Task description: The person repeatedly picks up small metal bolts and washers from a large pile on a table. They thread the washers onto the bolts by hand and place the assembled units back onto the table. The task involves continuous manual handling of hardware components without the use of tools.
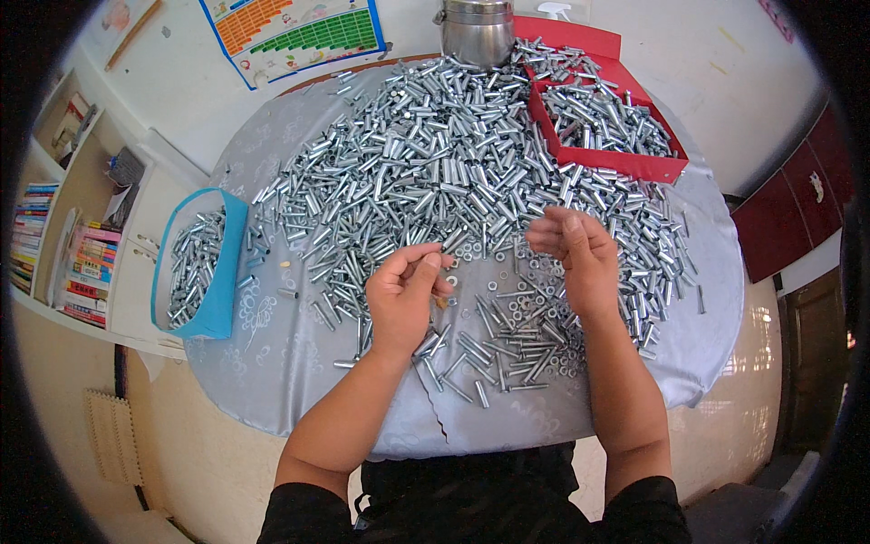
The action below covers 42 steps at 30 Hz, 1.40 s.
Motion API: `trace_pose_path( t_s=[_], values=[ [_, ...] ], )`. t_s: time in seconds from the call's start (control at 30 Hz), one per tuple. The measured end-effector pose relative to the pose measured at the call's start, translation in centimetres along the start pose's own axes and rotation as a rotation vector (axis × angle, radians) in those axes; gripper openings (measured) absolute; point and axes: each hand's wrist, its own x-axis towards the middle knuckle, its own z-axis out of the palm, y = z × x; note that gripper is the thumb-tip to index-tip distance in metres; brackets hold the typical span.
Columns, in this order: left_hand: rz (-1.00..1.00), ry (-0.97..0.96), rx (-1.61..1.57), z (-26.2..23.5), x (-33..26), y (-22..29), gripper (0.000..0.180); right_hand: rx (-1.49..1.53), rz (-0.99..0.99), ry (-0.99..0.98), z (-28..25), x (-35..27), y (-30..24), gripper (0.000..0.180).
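Observation:
My left hand is closed in a pinch above the near edge of a big heap of metal sleeves. A short shiny metal sleeve sticks out at its fingertips. To the right, my right hand hovers with curled fingers pressed together and the thumb on top; anything inside it is hidden. Between and below the hands lie small washers and a loose group of bolts. A few sleeves and bolts lie nearer the table's front edge.
A blue fabric bin with metal pieces stands at the left on the grey tablecloth. An open red box, also filled with them, is at the far right. Behind the heap stands a steel canister. Bookshelves line the left wall.

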Motion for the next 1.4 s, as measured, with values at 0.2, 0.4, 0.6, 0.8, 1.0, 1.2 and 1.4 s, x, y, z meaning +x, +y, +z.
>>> trace_pose_path(
  t_s=[0.2,0.4,0.6,0.8,1.0,1.2,1.4],
  values=[
    [0.058,0.103,0.030,-0.3,0.2,0.5,0.015,-0.068,0.034,0.048,0.2,-0.3,0.2,0.029],
    [0.094,0.167,0.036,-1.0,0.6,0.5,0.014,-0.084,0.060,0.064,0.1,-0.4,0.3,0.025],
    [0.077,0.151,0.017,-0.6,0.4,0.5,0.014,-0.182,0.051,0.028,0.2,-0.4,0.4,0.014],
    [0.032,0.070,0.121,-0.3,0.3,0.5,0.013,-0.231,0.073,0.007,0.3,-0.4,0.4,0.014],
    [0.416,0.081,0.684,-1.6,0.8,-0.1,0.017,-0.238,0.085,0.033,0.2,-0.4,0.4,0.015],
    [0.590,-0.185,1.134,-1.5,1.1,0.2,0.022,-0.249,0.083,0.020,0.2,-0.4,0.4,0.015],
    [0.610,-0.256,1.220,-1.4,1.1,0.0,0.021,-0.239,0.089,0.016,0.2,-0.4,0.5,0.015]
  ],
)
